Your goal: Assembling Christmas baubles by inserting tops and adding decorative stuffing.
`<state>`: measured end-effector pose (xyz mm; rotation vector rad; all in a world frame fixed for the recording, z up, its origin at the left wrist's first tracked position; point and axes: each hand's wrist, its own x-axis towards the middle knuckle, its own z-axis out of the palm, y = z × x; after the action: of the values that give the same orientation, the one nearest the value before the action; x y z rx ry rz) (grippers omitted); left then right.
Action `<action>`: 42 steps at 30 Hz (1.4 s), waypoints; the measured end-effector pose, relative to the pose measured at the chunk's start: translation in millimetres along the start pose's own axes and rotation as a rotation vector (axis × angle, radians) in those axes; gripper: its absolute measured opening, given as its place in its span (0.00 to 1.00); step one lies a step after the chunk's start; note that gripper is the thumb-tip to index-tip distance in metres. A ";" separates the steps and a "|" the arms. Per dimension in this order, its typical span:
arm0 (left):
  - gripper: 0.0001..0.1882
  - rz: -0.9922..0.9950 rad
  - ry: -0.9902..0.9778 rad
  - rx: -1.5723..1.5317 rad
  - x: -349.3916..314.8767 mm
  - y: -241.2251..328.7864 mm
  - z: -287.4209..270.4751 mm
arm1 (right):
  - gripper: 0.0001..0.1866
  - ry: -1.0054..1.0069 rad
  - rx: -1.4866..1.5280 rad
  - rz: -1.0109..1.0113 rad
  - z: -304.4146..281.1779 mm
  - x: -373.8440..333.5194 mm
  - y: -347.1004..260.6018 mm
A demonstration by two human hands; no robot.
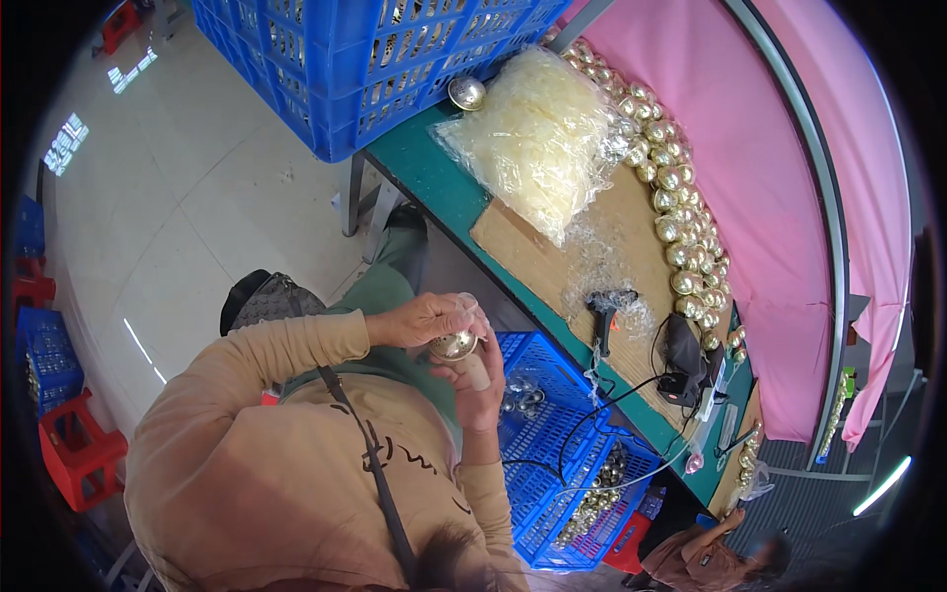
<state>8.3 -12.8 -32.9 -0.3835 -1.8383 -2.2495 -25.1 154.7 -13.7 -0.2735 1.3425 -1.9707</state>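
A shiny gold ball ornament (455, 344) with a patterned surface is held in front of my body. My right hand (484, 383) wraps round it from the right and below, with a pale cover on one finger. From the left, my left hand (426, 318) has its fingers closed at the top of the ball. A small translucent piece (468, 300) shows at these fingertips; I cannot tell whether it is a finger cover or a part. Both hands are beside the green table (424, 163), over my lap.
On the table lie cardboard (513, 237), a bag of pale translucent pieces (543, 128), a black glue gun (604, 318) and many gold balls (681, 227). A blue crate (335, 89) stands at the far end. Blue baskets (538, 434) sit at my right. Another person (705, 562) is lower right.
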 end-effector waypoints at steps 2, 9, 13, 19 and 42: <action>0.19 0.001 0.014 0.006 -0.4 0.3 0.9 | 0.32 -0.021 0.116 0.067 -1.9 -0.6 -1.8; 0.17 0.059 0.155 0.109 -7.0 -8.9 5.4 | 0.33 0.023 -0.016 0.060 5.7 4.5 7.4; 0.16 0.079 0.166 0.163 -9.7 -6.5 4.9 | 0.33 0.072 -0.067 0.037 8.7 6.0 11.3; 0.16 0.072 0.207 0.158 -12.1 -5.3 6.5 | 0.33 0.090 -0.099 0.018 7.1 6.7 14.1; 0.28 -0.105 -0.025 -0.074 -19.9 -15.7 -8.7 | 0.35 0.061 -0.234 0.033 -0.3 11.8 3.3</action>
<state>21.4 -18.2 -55.6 -0.3363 -1.8313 -2.3982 -32.2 146.4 -19.3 -0.3007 1.6092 -1.8081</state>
